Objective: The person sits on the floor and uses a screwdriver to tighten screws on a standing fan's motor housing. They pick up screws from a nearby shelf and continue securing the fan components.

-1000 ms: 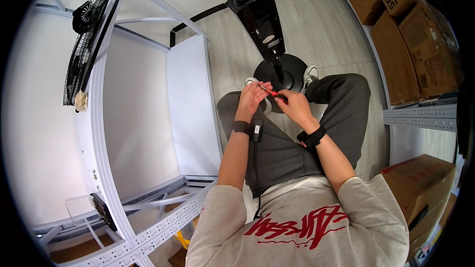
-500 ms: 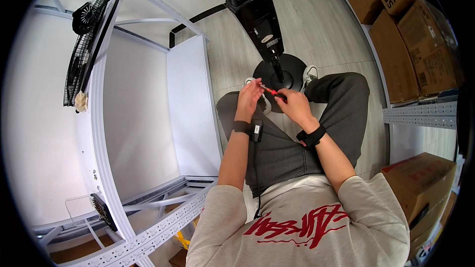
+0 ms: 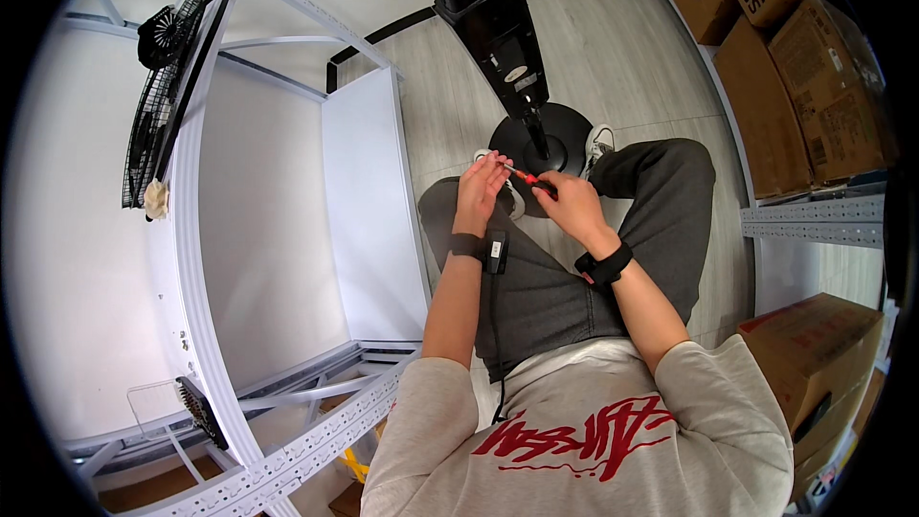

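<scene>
A red and black screwdriver [image 3: 533,180] lies in my right hand [image 3: 572,205], its handle wrapped by the fingers and its thin shaft pointing left. My left hand [image 3: 481,188] is closed around the shaft's tip, thumb and fingertips drawn together there. Whatever small thing may sit between those fingertips is too small to make out. Both hands are held above my lap, just in front of a round black base [image 3: 563,139]. From that base rises a tall black stand [image 3: 493,38].
A white metal shelf rack [image 3: 206,258] stands on the left, with a black wire basket [image 3: 153,124] at its post. Cardboard boxes [image 3: 766,105] fill shelving on the right; another box [image 3: 814,349] sits lower down. My shoes [image 3: 600,144] flank the base.
Almost nothing differs. Both hands keep their place at the screwdriver, with only a slight shift of the left fingers and the right wrist.
</scene>
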Demonstrator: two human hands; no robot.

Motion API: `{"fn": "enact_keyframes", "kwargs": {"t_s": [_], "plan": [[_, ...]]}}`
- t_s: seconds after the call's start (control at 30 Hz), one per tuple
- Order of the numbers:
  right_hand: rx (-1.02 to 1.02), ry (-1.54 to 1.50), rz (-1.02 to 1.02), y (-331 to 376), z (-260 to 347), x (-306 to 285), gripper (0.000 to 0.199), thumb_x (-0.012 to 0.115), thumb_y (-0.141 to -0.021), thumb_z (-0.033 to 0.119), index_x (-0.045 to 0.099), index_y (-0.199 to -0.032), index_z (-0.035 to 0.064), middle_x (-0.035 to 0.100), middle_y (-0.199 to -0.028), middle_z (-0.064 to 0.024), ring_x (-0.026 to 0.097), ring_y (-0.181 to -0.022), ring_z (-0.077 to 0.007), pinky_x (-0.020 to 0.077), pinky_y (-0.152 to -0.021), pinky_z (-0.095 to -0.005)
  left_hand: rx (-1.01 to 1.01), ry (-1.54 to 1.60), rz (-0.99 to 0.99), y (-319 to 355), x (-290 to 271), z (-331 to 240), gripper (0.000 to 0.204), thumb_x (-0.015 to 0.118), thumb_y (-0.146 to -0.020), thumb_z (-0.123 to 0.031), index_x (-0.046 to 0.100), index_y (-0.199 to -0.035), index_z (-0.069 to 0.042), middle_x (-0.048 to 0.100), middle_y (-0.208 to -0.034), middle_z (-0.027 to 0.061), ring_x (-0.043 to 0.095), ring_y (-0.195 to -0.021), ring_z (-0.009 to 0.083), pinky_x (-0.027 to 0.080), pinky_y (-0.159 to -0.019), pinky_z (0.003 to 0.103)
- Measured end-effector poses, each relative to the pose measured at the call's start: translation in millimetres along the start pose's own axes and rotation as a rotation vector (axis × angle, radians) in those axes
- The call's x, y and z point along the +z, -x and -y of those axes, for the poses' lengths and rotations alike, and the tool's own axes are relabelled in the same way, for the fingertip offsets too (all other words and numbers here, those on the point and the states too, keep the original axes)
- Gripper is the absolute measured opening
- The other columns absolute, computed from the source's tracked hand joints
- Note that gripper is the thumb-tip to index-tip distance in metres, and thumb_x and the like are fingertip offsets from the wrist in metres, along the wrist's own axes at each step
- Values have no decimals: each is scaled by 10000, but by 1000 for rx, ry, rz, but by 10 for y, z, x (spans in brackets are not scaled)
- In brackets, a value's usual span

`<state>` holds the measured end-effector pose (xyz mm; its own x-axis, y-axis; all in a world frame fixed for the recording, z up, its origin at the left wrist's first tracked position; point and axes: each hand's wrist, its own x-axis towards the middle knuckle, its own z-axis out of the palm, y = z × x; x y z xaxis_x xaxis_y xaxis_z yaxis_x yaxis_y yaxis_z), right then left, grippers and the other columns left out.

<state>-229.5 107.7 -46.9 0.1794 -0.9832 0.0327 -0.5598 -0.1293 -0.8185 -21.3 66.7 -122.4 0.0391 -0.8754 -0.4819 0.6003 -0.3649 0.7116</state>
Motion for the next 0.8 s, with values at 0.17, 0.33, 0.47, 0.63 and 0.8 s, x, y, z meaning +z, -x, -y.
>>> {"fn": "enact_keyframes", "kwargs": {"t_s": [0.17, 0.33, 0.47, 0.63, 0.8], "plan": [[21, 3, -2, 9, -13, -10, 217, 671, -836, 226, 689, -962, 50, 691, -881, -156, 663, -797, -349, 524, -699, -436, -13, -10, 1, 23, 59, -9, 223, 608, -959, -127, 579, -1113, 32, 658, -1028, 139, 664, -992, 258, 545, -906, 352], [-34, 21, -21, 21, -35, 0, 210, 671, -838, 198, 681, -982, 46, 679, -875, -171, 655, -792, -359, 520, -694, -442, -18, -19, 28, 36, 54, -22, 229, 625, -949, -128, 581, -1107, 31, 659, -1018, 136, 670, -973, 258, 555, -895, 356], [-72, -30, -75, 8, -109, 32, 199, 670, -840, 175, 672, -1000, 56, 655, -835, -162, 643, -760, -366, 516, -678, -451, -10, -41, 35, 11, 60, -3, 214, 636, -940, -122, 596, -1085, 30, 662, -1005, 131, 678, -950, 252, 568, -867, 349], [-159, 182, -95, 60, -47, 27, 245, 688, -831, 163, 667, -1058, 75, 660, -876, -132, 647, -759, -345, 522, -668, -427, -6, -61, 25, 16, 53, -8, 216, 644, -932, -109, 607, -1092, 32, 664, -990, 127, 684, -916, 242, 576, -845, 348], [-96, 69, -116, 56, -63, 45, 286, 701, -818, 130, 662, -1096, 74, 670, -921, -125, 663, -772, -310, 532, -676, -393, 4, -23, 26, 69, 115, -41, 234, 637, -938, -119, 601, -1114, 32, 661, -989, 129, 675, -939, 244, 565, -868, 344]]}}
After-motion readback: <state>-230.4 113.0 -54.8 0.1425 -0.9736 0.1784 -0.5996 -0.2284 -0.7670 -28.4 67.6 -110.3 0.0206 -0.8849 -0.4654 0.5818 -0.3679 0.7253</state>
